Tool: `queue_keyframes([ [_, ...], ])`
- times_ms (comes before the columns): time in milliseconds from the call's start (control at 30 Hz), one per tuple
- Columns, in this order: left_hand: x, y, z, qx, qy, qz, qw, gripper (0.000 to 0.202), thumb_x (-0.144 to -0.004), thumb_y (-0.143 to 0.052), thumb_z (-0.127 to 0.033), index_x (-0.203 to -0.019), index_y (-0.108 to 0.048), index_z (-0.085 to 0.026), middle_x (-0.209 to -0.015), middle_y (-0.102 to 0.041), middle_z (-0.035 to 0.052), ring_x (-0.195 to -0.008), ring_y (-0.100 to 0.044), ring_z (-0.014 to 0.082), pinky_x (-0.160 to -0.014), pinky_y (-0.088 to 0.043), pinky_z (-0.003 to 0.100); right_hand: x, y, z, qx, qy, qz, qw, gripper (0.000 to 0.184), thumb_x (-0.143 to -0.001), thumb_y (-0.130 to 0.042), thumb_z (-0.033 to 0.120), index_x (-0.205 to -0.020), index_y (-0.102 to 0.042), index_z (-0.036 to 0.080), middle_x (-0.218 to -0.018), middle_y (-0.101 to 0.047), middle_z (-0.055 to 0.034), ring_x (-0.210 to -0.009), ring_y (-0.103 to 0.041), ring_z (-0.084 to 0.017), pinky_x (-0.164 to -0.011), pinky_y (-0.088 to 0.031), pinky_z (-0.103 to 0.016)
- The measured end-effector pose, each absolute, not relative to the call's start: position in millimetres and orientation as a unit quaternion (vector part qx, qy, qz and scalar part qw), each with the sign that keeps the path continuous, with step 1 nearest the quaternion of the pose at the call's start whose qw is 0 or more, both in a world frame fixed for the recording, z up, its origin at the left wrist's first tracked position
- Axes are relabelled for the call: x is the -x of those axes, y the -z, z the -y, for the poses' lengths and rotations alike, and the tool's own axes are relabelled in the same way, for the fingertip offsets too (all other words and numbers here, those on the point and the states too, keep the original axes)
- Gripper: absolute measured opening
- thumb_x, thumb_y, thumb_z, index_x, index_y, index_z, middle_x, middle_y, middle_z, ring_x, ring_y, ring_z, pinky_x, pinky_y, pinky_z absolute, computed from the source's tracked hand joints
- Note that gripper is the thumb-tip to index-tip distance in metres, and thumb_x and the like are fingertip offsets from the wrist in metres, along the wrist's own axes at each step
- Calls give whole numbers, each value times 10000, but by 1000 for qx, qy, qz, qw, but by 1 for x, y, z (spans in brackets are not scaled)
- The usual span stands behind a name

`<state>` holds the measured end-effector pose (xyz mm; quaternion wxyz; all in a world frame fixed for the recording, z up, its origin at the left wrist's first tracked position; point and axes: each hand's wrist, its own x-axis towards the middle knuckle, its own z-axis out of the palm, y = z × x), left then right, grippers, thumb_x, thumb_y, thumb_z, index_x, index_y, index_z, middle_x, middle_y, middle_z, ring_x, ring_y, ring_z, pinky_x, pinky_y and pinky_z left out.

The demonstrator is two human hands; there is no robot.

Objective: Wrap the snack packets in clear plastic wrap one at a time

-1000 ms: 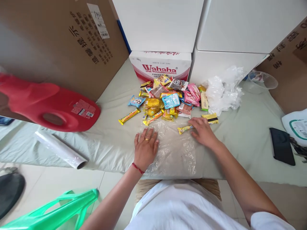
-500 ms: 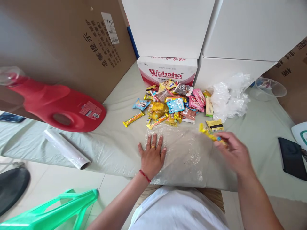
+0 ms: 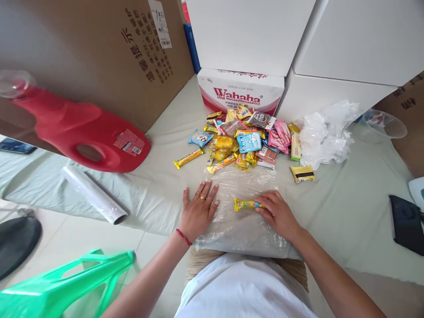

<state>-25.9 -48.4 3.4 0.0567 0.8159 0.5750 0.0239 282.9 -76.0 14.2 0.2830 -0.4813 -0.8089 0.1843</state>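
A sheet of clear plastic film (image 3: 245,229) lies spread on the cloth-covered table in front of me. My left hand (image 3: 198,210) rests on its left part, fingers spread and holding nothing. Over the middle of the film, my right hand (image 3: 276,214) grips the right end of a slim yellow snack stick (image 3: 244,204), which lies crosswise. Just beyond the film is a heap of wrapped snacks (image 3: 249,142) in many colours. Another yellow stick (image 3: 188,158) lies left of the heap, and a gold packet (image 3: 302,173) lies to its right.
A red detergent bottle (image 3: 89,137) and a roll of plastic film (image 3: 94,195) are at the left. Behind the heap stands a Wahaha carton (image 3: 241,90). Crumpled clear plastic (image 3: 326,134), a clear tub (image 3: 384,125) and a black phone (image 3: 407,225) are at the right. A green stool (image 3: 73,278) stands below.
My right hand has brought the yellow snack stick leftward from the right side, down over the middle of the film. My left hand still lies flat on the film, shifted slightly left.
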Motion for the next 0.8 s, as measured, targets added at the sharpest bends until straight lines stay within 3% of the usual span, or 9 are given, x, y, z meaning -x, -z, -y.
queue_keyframes([
  [133,25,0,51,-816,-46,-575,50,578,-1087,-279,-443,-1627,-358,-253,-1682,-350,115,-1556,-373,321,-1252,-135,730,-266,-40,69,499,-189,789,303,264,-1024,-597,282,-1282,-646,260,-1138,-684,-90,-1080,-569,-258,-925,-544,-445],
  [333,25,3,52,-808,-75,-581,63,575,-1093,-255,-380,-1632,-341,-198,-1673,-351,122,-1559,-369,299,-1273,-100,702,-249,-29,61,512,-176,826,159,246,-994,-627,296,-1218,-706,232,-1181,-684,-123,-1115,-581,-296,-954,-528,-484],
  [467,25,3,52,-804,-92,-584,71,567,-1088,-283,-373,-1626,-358,-213,-1668,-371,106,-1558,-371,298,-1280,-133,680,-245,-49,24,494,-155,842,149,294,-1045,-542,356,-1242,-695,201,-1208,-679,-123,-1111,-614,-256,-952,-535,-405],
  [633,26,1,52,-805,-100,-581,71,565,-1085,-300,-385,-1616,-375,-207,-1663,-388,92,-1552,-384,295,-1276,-169,679,-191,-77,-60,467,-17,884,-19,330,-1045,-423,165,-1235,-692,193,-1264,-683,-112,-1106,-617,-265,-827,-513,-358],
  [800,27,3,53,-805,-101,-580,68,568,-1092,-270,-396,-1618,-366,-203,-1670,-369,85,-1558,-373,279,-1279,-169,679,-150,-76,-108,451,22,884,-123,311,-1022,-423,136,-1131,-714,151,-1230,-668,-151,-1114,-619,-282,-712,-473,-321],
])
